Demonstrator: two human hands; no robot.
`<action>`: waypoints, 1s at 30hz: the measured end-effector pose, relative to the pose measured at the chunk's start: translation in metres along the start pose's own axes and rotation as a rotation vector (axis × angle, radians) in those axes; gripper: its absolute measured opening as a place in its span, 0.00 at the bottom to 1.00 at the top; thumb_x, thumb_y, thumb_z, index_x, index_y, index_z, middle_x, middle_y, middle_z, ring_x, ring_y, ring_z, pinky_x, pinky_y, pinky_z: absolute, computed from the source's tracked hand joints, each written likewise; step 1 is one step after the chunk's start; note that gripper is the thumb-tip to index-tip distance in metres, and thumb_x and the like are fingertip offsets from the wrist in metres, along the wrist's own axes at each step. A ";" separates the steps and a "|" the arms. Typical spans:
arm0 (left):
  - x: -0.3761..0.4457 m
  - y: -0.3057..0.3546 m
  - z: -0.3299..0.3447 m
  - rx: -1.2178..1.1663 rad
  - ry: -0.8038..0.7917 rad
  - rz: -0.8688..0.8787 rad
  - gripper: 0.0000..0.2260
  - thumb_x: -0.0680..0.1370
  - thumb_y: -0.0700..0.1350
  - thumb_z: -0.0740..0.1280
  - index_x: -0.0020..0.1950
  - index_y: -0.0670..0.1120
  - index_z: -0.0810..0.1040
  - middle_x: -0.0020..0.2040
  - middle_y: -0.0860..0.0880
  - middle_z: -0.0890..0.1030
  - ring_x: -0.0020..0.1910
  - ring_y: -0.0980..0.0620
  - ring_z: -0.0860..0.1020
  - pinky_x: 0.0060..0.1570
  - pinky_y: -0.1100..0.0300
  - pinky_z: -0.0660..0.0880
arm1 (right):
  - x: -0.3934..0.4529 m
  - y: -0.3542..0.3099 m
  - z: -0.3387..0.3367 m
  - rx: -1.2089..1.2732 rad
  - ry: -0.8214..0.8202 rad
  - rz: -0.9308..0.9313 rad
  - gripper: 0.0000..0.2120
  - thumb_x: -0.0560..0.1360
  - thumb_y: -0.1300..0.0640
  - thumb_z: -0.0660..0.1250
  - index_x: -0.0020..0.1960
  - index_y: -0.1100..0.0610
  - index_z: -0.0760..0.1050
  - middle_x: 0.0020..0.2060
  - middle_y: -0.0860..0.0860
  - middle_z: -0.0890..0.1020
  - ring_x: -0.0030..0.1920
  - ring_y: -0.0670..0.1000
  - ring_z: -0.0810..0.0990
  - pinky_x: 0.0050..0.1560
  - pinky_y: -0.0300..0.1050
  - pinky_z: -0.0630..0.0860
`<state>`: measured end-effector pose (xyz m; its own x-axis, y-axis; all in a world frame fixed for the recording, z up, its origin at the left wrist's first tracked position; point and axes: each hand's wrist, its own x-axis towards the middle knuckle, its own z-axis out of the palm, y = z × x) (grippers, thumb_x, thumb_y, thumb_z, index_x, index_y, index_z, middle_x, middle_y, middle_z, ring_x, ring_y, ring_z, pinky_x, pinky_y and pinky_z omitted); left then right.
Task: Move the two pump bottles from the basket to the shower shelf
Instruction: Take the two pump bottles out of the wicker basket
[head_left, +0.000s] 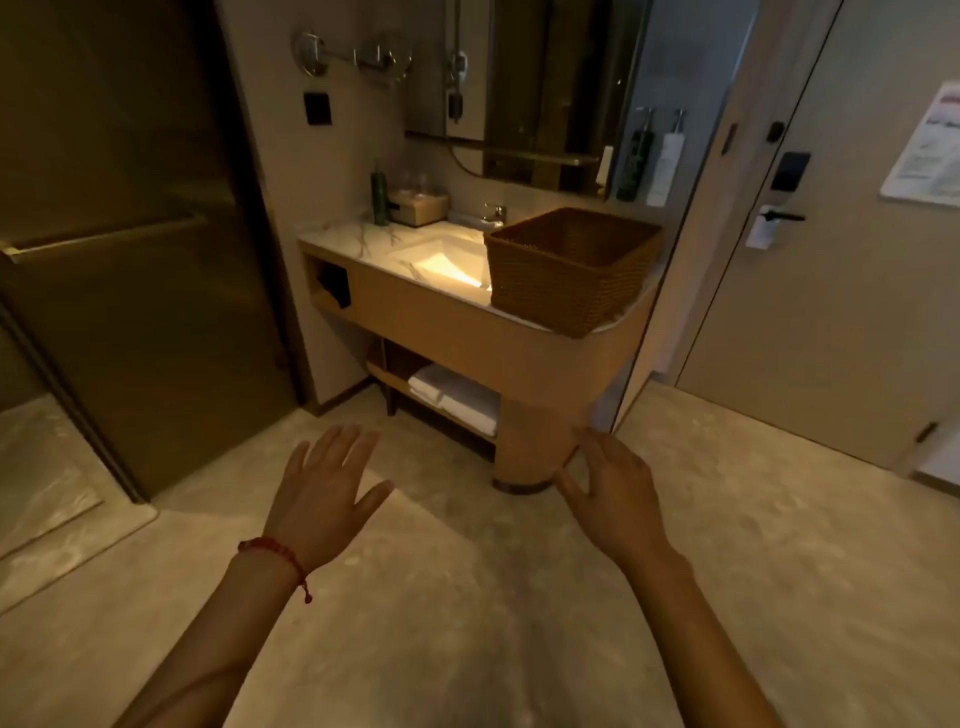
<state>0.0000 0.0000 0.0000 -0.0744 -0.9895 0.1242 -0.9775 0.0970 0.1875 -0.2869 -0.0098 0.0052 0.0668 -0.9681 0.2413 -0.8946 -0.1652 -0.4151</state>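
low in the frame, above a pale stone-look floor (467, 597), two bare hands are held out palm down with nothing in them. the left hand (324, 496) is seen with fingers spread and thumb splayed to three o'clock; a red bead bracelet (275, 553) is worn on its wrist. the right hand (610, 499) is seen with fingers loosely fanned toward eleven o'clock, grasping nothing.

at twelve o'clock from the hands, well apart from them, a wooden vanity (493, 338) is set against the wall, with folded white towels (457, 397) on its lower shelf. a lit white sink (447, 262) is sunk in the marble top, with a chrome tap (491, 213) behind it. at the three o'clock end of the top, a brown woven basket (569, 270) is stood just beside the sink; its inside cannot be seen from this angle, so any contents cannot be told. at ten o'clock from the sink a dark green bottle (380, 192) is stood upright beside a small wooden box (421, 207).

behind glass at one o'clock from the basket, a dark pump bottle (636, 161) and a white pump bottle (667, 163) are seen upright, side by side, on a ledge. a mirror (519, 88) is hung above the sink. a dark glass door (140, 249) is at nine o'clock, and a room door (831, 234) with a black handle (784, 217) at three o'clock.
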 end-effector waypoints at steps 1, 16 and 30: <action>-0.001 0.004 0.004 0.005 -0.010 -0.006 0.28 0.76 0.59 0.52 0.73 0.51 0.51 0.76 0.47 0.55 0.75 0.49 0.50 0.73 0.48 0.48 | -0.002 0.005 0.002 0.000 -0.013 0.017 0.26 0.76 0.47 0.60 0.70 0.57 0.61 0.68 0.56 0.70 0.66 0.56 0.69 0.65 0.53 0.66; 0.042 0.040 0.072 -0.071 -0.065 0.064 0.45 0.63 0.71 0.27 0.73 0.49 0.52 0.75 0.46 0.57 0.74 0.48 0.52 0.72 0.49 0.49 | 0.003 0.062 0.039 0.048 -0.048 0.189 0.28 0.74 0.42 0.60 0.70 0.52 0.62 0.69 0.54 0.69 0.70 0.54 0.65 0.70 0.55 0.62; 0.281 -0.014 0.098 -0.125 -0.129 0.191 0.28 0.75 0.58 0.56 0.72 0.47 0.57 0.74 0.43 0.61 0.73 0.45 0.56 0.71 0.46 0.52 | 0.198 0.058 0.101 0.057 0.043 0.356 0.27 0.74 0.43 0.60 0.70 0.52 0.62 0.70 0.53 0.67 0.71 0.52 0.62 0.70 0.50 0.56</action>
<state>-0.0261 -0.2894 -0.0629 -0.2875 -0.9567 0.0452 -0.9118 0.2878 0.2928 -0.2808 -0.2301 -0.0592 -0.2640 -0.9583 0.1094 -0.8324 0.1691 -0.5278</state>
